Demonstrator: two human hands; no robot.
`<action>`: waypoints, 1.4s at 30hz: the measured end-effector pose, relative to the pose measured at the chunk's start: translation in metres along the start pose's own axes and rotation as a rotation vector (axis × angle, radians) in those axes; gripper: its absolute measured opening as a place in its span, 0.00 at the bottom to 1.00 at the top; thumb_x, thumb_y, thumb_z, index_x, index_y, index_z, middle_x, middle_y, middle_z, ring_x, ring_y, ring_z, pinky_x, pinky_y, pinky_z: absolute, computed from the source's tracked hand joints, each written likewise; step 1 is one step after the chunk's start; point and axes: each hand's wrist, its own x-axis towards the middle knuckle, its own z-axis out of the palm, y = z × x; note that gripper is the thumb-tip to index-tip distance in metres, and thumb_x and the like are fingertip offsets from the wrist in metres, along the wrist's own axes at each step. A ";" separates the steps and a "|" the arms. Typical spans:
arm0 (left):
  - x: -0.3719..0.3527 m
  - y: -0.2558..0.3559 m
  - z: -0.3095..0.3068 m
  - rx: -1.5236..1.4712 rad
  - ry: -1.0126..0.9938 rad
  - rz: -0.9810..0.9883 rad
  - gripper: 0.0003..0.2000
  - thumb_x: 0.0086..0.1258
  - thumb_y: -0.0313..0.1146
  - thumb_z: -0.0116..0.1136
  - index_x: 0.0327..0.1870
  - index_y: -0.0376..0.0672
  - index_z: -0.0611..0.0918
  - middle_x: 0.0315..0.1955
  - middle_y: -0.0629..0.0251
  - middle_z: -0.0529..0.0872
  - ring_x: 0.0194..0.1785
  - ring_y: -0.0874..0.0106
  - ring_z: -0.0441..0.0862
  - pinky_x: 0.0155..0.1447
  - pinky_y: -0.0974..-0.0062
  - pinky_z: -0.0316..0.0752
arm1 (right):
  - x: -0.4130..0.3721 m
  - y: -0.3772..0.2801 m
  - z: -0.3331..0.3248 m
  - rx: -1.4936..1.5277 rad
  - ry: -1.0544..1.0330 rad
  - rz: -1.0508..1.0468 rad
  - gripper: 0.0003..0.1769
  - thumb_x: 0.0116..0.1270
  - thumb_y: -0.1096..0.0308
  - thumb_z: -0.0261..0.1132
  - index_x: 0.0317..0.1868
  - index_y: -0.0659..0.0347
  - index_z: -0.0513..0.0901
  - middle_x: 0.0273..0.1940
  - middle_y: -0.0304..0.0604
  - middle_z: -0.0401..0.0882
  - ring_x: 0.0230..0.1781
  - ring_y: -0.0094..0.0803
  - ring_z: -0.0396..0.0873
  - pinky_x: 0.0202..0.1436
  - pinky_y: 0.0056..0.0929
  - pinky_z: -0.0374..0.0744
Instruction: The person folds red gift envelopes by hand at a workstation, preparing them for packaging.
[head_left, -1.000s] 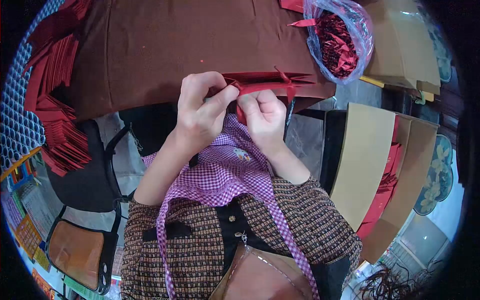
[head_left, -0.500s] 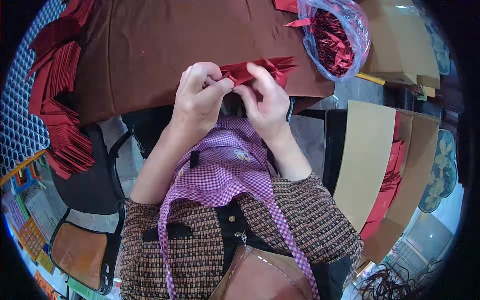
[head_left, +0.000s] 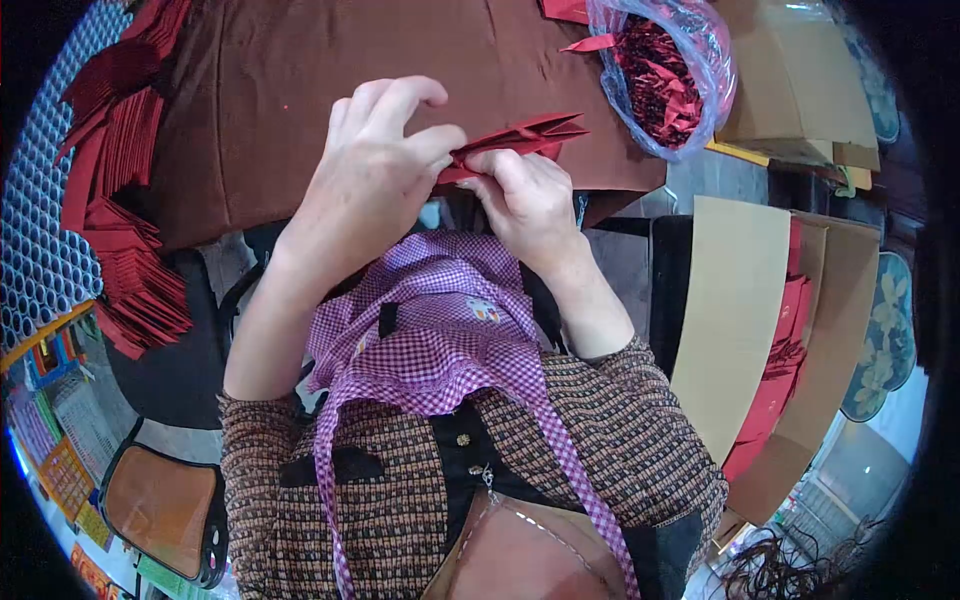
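A folded red paper piece is held over the near edge of the brown cloth-covered table. My right hand pinches it near its lower left part, thumb and fingers closed. At its left end my left hand has thumb and a finger pressed at the red paper, with the other fingers raised and curved. The exact contact of the left fingertips is partly hidden. The piece's folds fan out toward the right.
Stacks of folded red pieces lie along the table's left side. A clear plastic bag of dark red strips stands at the back right. An open cardboard box with red pieces is on the right. A chair stands lower left.
My left hand has shifted left and turned, its upper fingers lifting off the paper. My right hand has closed lower on the piece, which now tilts up to the right.
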 end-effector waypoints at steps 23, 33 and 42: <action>0.010 -0.004 -0.004 -0.054 -0.211 0.175 0.03 0.58 0.27 0.60 0.29 0.39 0.79 0.38 0.63 0.77 0.47 0.65 0.77 0.51 0.69 0.71 | 0.006 -0.007 -0.018 0.074 -0.096 0.052 0.09 0.56 0.74 0.71 0.36 0.64 0.80 0.31 0.46 0.84 0.31 0.40 0.84 0.35 0.33 0.81; 0.003 -0.009 0.008 -0.284 -0.153 0.072 0.03 0.60 0.25 0.58 0.31 0.37 0.76 0.37 0.60 0.76 0.44 0.61 0.77 0.49 0.64 0.73 | 0.008 -0.010 -0.022 0.102 -0.106 0.070 0.07 0.57 0.76 0.68 0.36 0.63 0.79 0.30 0.45 0.84 0.30 0.40 0.84 0.34 0.33 0.80; 0.001 -0.015 0.012 -0.550 -0.181 -0.026 0.02 0.61 0.20 0.55 0.32 0.36 0.74 0.41 0.58 0.74 0.45 0.65 0.75 0.50 0.75 0.70 | 0.009 -0.012 -0.023 0.065 -0.130 0.066 0.07 0.57 0.76 0.68 0.36 0.61 0.80 0.30 0.45 0.84 0.30 0.40 0.84 0.34 0.33 0.80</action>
